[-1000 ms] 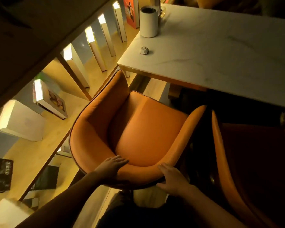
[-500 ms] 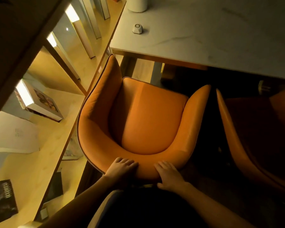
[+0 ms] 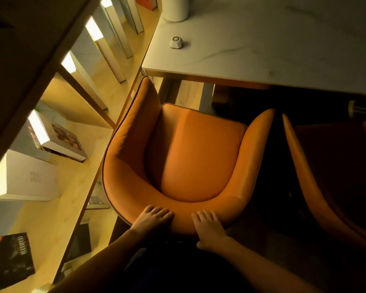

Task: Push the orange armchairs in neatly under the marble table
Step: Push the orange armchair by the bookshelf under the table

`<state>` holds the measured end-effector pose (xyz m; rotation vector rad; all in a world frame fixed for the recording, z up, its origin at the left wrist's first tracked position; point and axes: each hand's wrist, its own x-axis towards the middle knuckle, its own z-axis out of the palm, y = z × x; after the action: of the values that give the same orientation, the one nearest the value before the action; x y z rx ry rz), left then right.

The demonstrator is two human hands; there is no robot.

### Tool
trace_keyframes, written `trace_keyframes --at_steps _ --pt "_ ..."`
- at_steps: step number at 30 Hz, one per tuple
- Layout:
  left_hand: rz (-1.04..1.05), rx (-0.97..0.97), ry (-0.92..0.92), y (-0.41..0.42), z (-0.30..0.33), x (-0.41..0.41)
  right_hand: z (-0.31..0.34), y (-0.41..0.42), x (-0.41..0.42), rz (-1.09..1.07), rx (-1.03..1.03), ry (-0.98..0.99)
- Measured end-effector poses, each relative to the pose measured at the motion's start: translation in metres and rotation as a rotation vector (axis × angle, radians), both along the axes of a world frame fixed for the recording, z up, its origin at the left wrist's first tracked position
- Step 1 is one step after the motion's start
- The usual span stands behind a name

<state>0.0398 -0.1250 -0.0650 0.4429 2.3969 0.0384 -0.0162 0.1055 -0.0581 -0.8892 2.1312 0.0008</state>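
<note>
The orange armchair (image 3: 190, 157) stands just in front of the marble table (image 3: 273, 49), its seat facing the table's near edge. The tip of its left arm lies just at the table's near-left corner, while the tip of its right arm stays short of the edge; most of the seat is still out from under the tabletop. The left hand (image 3: 151, 218) rests on the top of the curved backrest, fingers slightly bent over the rim. The right hand (image 3: 208, 227) lies just beside it on the same rim, fingers laid fairly flat and together against the leather. The two hands are near each other but apart. A second orange armchair (image 3: 325, 182) stands just right of the first. On the table, near that corner, sits a small white faceted object (image 3: 175, 42), with a white cylinder (image 3: 174, 8) beyond it. Left of the table runs a wooden shelf (image 3: 57, 208) carrying books (image 3: 57, 140).
</note>
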Motion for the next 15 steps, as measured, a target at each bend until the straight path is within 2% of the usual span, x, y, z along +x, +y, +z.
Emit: trace_keyframes --at_steps 3,10,13,15 --pt "-0.040 0.014 -0.007 -0.005 0.006 -0.004 -0.002 -0.008 0.004 -0.011 0.012 0.011" --pt "-0.304 0.054 0.321 -0.023 0.004 -0.005 -0.005 -0.036 0.016 -0.052 -0.032 -0.007" --pt "-0.304 0.009 0.313 -0.037 0.004 -0.006 -0.006 -0.036 0.016 -0.079 -0.013 0.010" --pt "-0.230 -0.067 0.193 -0.044 0.008 -0.008 -0.008 -0.033 0.016 -0.090 0.004 0.013"
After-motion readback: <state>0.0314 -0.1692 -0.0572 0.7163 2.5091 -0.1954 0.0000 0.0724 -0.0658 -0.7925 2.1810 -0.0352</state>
